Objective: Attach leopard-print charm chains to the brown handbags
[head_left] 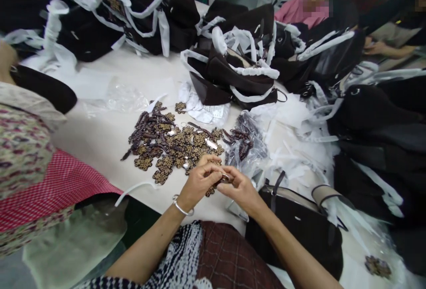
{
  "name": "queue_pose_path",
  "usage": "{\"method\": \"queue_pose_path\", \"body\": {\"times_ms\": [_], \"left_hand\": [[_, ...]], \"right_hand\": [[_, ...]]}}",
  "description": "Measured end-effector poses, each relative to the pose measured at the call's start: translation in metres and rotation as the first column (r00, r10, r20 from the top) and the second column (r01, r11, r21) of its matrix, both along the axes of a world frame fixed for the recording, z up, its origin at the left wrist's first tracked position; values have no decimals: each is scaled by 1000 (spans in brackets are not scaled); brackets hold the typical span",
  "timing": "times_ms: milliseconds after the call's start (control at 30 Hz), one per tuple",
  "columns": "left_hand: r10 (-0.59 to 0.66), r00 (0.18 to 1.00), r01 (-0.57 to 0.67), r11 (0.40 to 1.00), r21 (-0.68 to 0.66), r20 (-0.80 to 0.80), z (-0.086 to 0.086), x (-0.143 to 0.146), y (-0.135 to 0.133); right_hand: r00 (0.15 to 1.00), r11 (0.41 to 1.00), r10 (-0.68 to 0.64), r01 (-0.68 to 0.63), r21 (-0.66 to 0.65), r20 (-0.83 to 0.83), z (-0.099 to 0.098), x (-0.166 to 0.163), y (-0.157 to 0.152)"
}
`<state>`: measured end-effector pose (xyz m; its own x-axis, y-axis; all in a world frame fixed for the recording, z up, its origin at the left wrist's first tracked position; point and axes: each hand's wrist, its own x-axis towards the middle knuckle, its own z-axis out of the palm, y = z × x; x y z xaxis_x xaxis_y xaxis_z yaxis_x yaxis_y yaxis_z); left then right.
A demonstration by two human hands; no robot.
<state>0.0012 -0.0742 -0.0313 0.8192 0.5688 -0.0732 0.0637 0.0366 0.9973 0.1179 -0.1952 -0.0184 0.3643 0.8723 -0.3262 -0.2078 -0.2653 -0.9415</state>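
My left hand, with a silver bangle on the wrist, and my right hand meet over the near edge of a white table. Both pinch a small brown flower-shaped tag with a metal ring between their fingertips. Just beyond my hands lies a heap of several similar brown flower tags with dark straps. A clear plastic bag of more dark pieces sits to the right of the heap.
Black and dark brown handbags wrapped in white paper strips are piled at the back and right. A dark bag lies by my right forearm. A person in patterned and red cloth sits at left; other people sit at far right.
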Motion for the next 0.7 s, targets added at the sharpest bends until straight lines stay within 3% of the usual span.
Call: {"method": "queue_pose_path", "body": {"times_ms": [100,167,300,367,433,500,600,700], "left_hand": [[11,999,-13,998,-57,-38,-11,4,4],[-5,997,2,999,-34,-83,-18,4,6],[-107,978,131,983,128,-180,-27,1,18],[-188,955,218,969,114,-232,-32,0,29],[-187,938,230,966,121,-294,-40,3,44],[-133,926,221,950,221,-352,-53,11,59],[-127,897,328,833,445,-423,-82,28,73],[-94,849,456,628,631,-521,-109,43,70]], "right_hand": [[980,994,-81,67,-82,-181,-14,-9,8],[978,988,-109,88,-125,-177,-22,-8,10],[982,966,64,-17,-257,178,-37,5,14],[956,948,178,-104,-300,232,-38,14,16],[971,929,226,-191,-318,79,-31,25,15],[975,944,156,-194,-266,-157,-17,43,8],[930,990,-93,47,-136,-355,12,85,-18],[884,936,-353,335,-113,-306,36,134,-69]]}}
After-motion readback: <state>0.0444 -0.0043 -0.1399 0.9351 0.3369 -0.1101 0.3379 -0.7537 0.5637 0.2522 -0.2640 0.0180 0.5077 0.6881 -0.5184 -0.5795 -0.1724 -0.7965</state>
